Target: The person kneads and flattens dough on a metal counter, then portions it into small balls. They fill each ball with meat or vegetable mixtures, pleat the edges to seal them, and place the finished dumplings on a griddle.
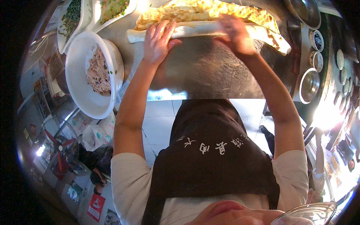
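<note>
A long sheet of dough with a yellowish, oily filling and green bits lies along the far part of the metal worktop. Its near edge is rolled into a pale dough roll. My left hand rests on the left part of this roll, fingers spread and shiny. Farther right, my right hand is on the roll too, blurred, its fingertips over the dough. The roll's right end bends toward me, with filling showing at the edge.
At left stands a white bowl of minced meat mixture. Beyond it are white trays of chopped greens and scallion mix. Metal bowls and small seasoning bowls line the right side. Another person's arm shows at lower right.
</note>
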A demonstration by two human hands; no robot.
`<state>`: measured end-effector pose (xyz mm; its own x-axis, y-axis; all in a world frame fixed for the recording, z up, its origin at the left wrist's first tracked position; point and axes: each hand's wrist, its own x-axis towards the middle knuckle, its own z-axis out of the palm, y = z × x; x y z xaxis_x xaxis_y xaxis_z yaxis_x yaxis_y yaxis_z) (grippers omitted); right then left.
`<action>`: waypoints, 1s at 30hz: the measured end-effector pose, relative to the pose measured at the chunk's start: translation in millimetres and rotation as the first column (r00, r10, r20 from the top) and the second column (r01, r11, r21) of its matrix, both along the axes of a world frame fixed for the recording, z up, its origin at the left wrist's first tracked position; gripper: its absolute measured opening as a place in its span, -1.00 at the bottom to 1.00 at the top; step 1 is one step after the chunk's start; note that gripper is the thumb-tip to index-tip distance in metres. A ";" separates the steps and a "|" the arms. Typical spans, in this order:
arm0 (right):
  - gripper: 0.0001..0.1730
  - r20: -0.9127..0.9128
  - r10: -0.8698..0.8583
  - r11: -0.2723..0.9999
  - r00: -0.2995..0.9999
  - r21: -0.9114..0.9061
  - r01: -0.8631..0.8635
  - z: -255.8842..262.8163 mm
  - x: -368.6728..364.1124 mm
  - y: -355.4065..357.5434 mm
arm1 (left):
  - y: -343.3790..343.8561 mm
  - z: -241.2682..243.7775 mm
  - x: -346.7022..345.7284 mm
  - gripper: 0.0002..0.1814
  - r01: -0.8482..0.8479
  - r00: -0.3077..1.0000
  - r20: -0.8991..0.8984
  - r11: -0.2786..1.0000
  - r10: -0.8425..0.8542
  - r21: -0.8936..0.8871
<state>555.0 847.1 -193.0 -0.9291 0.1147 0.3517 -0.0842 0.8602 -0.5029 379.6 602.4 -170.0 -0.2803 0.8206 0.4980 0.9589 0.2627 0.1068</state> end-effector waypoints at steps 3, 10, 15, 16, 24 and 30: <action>-0.48 0.014 0.068 0.938 0.998 0.339 -0.069 0.4 -40.2 -45.7 | -5.4 -16.1 -20.8 -0.53 0.080 0.994 0.088 0.990 -0.070 -0.113; -0.60 0.034 -0.373 0.913 0.927 0.194 0.360 -0.9 -66.1 -17.1 | 9.1 -2.7 -28.9 -0.66 -0.159 0.841 0.537 0.978 0.063 0.134; -0.51 0.114 -0.114 0.954 0.987 0.289 0.077 -5.4 -72.3 -51.0 | -3.5 -27.6 -52.5 -0.60 0.029 0.996 0.082 1.000 -0.028 -0.010; -0.50 0.295 -0.141 0.975 0.945 0.206 0.081 0.8 -75.7 -48.7 | -0.6 -16.7 -60.4 -0.64 -0.003 0.974 0.225 0.998 0.017 -0.064; -0.42 -0.081 -0.321 0.915 0.943 0.229 0.332 3.4 -20.4 5.4 | 88.7 -12.7 -10.4 -0.68 -0.063 0.951 0.310 0.987 0.014 0.150; -0.48 0.257 -0.348 0.926 0.902 0.246 0.287 1.9 51.7 68.7 | 122.6 -43.7 5.2 -0.58 0.197 0.754 0.621 0.976 -0.214 0.097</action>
<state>606.6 915.9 -191.1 -0.9186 0.3769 0.1184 0.3334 0.9003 -0.2798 384.8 724.9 -213.7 -0.3621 0.8851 0.2924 0.7076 0.0568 0.7043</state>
